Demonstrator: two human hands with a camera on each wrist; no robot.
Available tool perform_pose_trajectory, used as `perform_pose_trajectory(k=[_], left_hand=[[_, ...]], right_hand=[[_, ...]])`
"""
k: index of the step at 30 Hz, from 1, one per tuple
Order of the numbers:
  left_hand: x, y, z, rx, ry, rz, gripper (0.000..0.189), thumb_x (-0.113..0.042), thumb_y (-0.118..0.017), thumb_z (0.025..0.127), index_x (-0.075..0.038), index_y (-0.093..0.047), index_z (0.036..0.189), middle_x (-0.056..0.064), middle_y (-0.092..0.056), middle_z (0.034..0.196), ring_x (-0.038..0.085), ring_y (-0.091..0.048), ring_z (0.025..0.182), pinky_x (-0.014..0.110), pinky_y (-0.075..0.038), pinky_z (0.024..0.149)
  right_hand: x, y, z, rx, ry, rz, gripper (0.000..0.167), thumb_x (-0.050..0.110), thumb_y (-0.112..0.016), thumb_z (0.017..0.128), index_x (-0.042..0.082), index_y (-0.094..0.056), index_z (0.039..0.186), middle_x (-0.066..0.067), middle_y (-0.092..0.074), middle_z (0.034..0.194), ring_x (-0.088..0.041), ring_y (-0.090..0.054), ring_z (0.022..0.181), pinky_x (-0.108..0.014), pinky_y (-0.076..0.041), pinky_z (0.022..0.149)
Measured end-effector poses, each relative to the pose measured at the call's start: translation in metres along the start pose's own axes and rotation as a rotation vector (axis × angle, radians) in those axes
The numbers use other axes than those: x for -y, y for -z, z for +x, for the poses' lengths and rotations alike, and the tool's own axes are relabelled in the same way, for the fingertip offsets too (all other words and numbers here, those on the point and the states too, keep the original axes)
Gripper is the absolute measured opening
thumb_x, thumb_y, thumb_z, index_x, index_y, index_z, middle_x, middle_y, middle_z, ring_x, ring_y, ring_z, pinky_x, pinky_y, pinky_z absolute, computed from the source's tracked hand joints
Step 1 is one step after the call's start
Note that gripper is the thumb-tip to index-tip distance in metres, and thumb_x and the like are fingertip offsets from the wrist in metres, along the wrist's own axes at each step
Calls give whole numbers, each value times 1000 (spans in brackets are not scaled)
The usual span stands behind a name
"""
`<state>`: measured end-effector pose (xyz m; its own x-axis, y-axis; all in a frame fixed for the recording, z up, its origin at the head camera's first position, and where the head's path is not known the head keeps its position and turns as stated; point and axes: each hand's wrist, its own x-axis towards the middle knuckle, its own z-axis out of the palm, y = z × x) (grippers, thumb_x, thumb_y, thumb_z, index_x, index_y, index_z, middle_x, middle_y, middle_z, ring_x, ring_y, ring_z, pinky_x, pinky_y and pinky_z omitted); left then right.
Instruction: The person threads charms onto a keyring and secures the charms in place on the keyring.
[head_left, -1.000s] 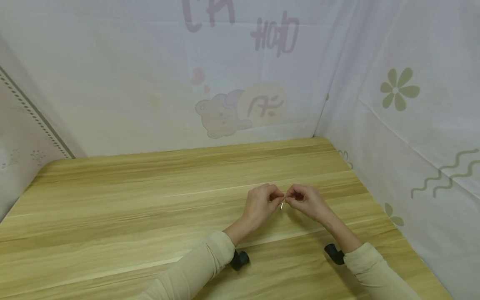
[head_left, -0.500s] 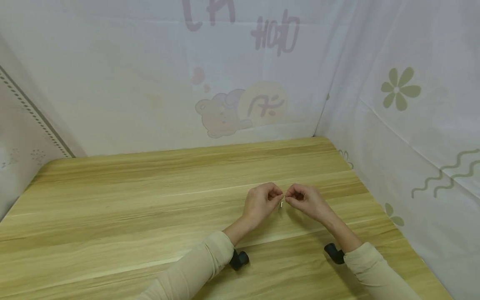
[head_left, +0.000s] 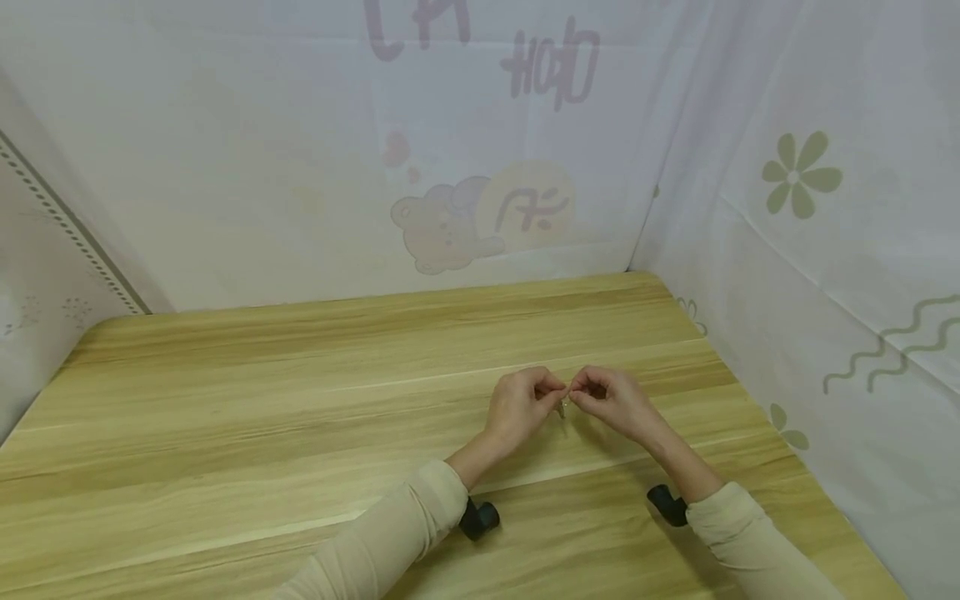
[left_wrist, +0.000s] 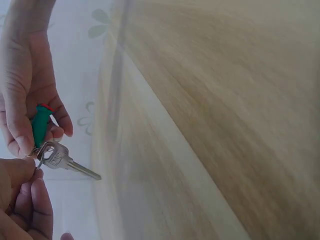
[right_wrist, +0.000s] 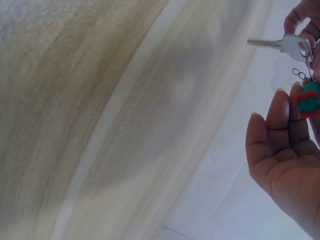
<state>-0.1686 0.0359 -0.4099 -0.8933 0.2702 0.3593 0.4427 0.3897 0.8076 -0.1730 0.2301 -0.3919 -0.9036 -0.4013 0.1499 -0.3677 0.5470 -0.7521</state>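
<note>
Close together above the table, my left hand (head_left: 521, 407) and right hand (head_left: 617, 406) meet at the fingertips in the head view. A silver key (left_wrist: 60, 158) hangs by its head from a thin metal key ring (left_wrist: 41, 160). The left thumb and fingers pinch that ring. My right hand holds a green keychain charm (left_wrist: 41, 126) with a red end, its thumb tip near the ring. In the right wrist view a few small chain links (right_wrist: 300, 74) show between charm (right_wrist: 309, 102) and key (right_wrist: 287, 45). Fingers partly hide where ring and chain join.
A wood-grain table (head_left: 262, 417) spreads under the hands, reaching farthest to the left. Pale printed cloth (head_left: 262, 167) hangs behind it and along the sides. Black rounded pieces (head_left: 480, 521) show beside both sleeves.
The hands stay almost in place, fingertips shifting slightly. The small shiny key below them has changed its angle a little.
</note>
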Motion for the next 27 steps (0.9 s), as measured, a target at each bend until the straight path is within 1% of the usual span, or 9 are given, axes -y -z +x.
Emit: perform_pose_trajectory(k=[5, 8, 11, 13, 14, 17, 20, 23, 27], left_hand=[[0, -1, 1, -22, 34, -71, 5, 0, -77, 93, 3, -76, 90, 12, -77, 85, 22, -73, 73, 16, -52, 62], [0, -1, 0, -22, 55, -105, 5, 1, -76, 94, 4, -75, 90, 13, -77, 84, 21, -72, 71, 16, -52, 61], [-1, 0, 0, -8, 74, -124, 4, 2, -76, 94, 5, -75, 91, 14, -76, 84, 19, -71, 70, 15, -51, 60], [-2, 1, 0, 4, 65, -105, 3, 2, -76, 94, 4, -74, 92, 13, -76, 85, 18, -71, 71, 15, -52, 61], [-1, 1, 0, 9, 49, -79, 3, 1, -77, 93, 3, -74, 92, 12, -76, 85, 17, -71, 72, 15, -52, 62], [-1, 0, 0, 15, -9, 22, 4, -1, -79, 93, -1, -75, 94, 8, -76, 86, 17, -72, 74, 17, -52, 64], [0, 0, 0, 9, -62, 110, 4, -5, -80, 93, -5, -77, 93, 4, -76, 85, 14, -70, 73, 16, -51, 64], [0, -1, 0, 9, -64, 122, 3, -6, -80, 93, -6, -77, 91, 3, -77, 84, 12, -69, 71, 16, -49, 62], [1, -1, -1, 12, -31, 74, 5, -6, -79, 94, -2, -78, 91, 6, -77, 85, 14, -69, 70, 16, -49, 60]], right_hand=[[2, 1, 0, 3, -28, 14, 4, 0, -68, 99, 1, -69, 95, -3, -68, 87, -9, -56, 74, -25, -49, 66], [3, 2, 0, 7, -38, 16, 4, 1, -68, 100, 1, -70, 96, -4, -68, 87, -10, -56, 74, -25, -49, 65], [3, 2, 0, 11, -37, 22, 4, 0, -68, 99, 0, -69, 95, -3, -67, 86, -9, -56, 73, -24, -48, 65], [2, 2, 0, 14, -30, 26, 5, -1, -68, 99, 0, -69, 94, -1, -66, 85, -9, -55, 73, -24, -48, 64], [2, 2, 0, 15, -26, 26, 5, -1, -68, 99, 0, -69, 94, -1, -66, 84, -9, -55, 73, -24, -48, 64], [0, 1, 1, 20, -16, 19, 7, -4, -68, 98, 1, -69, 92, 0, -66, 83, -8, -55, 73, -24, -48, 64], [-1, 0, 1, 23, -3, 1, 9, -5, -68, 96, 2, -69, 91, 0, -66, 84, -8, -56, 75, -24, -49, 65], [-1, -1, 1, 27, 1, -10, 10, -7, -68, 95, 2, -69, 90, 0, -66, 84, -8, -56, 75, -24, -49, 66], [-1, -1, 0, 32, -4, -2, 10, -6, -68, 96, 1, -69, 90, -1, -66, 84, -9, -56, 75, -24, -49, 65]])
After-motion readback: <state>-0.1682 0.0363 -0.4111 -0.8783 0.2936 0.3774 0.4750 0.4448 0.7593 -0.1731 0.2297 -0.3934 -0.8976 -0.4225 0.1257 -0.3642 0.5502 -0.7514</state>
